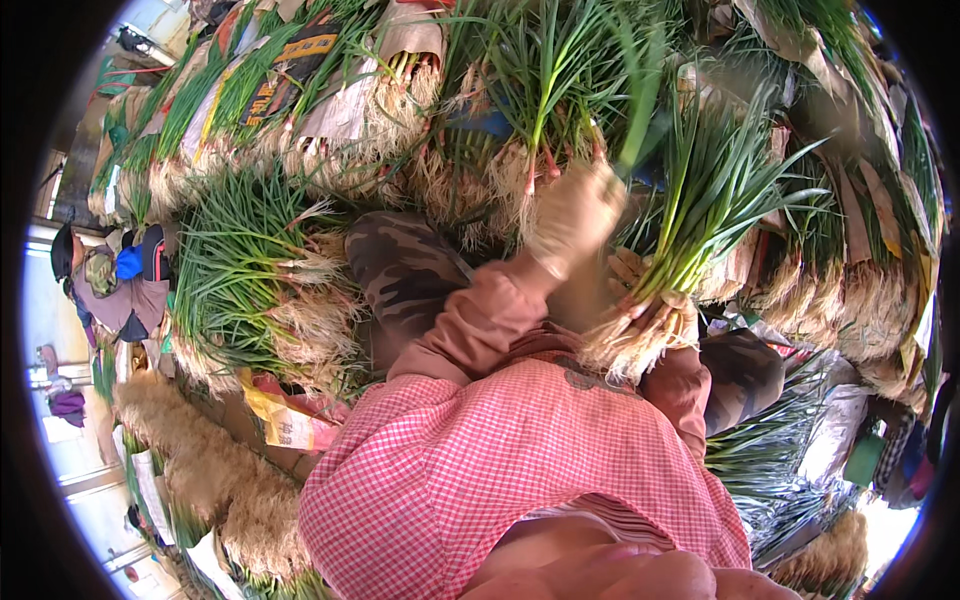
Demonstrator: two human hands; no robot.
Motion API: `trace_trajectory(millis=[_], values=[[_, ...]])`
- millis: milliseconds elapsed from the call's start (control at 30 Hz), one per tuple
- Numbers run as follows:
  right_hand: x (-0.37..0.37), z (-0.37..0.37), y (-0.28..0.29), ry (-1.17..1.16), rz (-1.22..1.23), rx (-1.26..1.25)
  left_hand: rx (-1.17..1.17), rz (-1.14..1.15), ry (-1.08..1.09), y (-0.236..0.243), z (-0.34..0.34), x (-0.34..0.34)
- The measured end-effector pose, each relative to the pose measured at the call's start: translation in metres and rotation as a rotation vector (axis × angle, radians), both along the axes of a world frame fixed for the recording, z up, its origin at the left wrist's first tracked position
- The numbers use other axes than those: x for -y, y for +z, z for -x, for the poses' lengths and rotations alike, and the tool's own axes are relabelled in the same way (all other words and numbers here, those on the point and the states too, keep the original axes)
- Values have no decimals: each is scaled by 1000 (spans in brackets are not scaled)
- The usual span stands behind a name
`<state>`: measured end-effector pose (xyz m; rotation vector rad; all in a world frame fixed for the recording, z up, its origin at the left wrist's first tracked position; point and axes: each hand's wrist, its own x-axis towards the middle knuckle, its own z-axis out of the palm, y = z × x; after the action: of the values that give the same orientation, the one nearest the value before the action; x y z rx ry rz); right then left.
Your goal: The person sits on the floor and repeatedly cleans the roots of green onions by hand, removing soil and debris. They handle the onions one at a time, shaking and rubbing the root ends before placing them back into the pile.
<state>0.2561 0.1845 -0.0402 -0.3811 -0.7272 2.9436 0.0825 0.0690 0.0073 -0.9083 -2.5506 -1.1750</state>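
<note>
Our right hand (pixel 685 314) is clasping onions (pixel 700 212) right of centre; our left hand (pixel 578 220), upper centre, is blurring, grip unclear.

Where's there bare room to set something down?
Very little: one narrow brown strip, seemingly floor, between the yellow-and-red bag and the pale root heap at lower left. Crowded: scallion rows ahead, scallion pile by the left knee.
</note>
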Motion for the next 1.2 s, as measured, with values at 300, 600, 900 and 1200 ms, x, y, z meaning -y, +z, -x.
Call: trace_trajectory(millis=[300, 600, 900, 1200], values=[[10, 2, -3, 128, 173, -82, 1790, -888, -693, -81, -30, -11], [18, -2, 2, 88, 163, -91, 1815, -1038, -6, -85, -48, -29], [-9, 4, 12, -10, 29, -285, 125, 859, -645, -64, 11, 48], [7, 10, -2, 158, -28, -62, 183, 381, 196, -9, 93, 49]])
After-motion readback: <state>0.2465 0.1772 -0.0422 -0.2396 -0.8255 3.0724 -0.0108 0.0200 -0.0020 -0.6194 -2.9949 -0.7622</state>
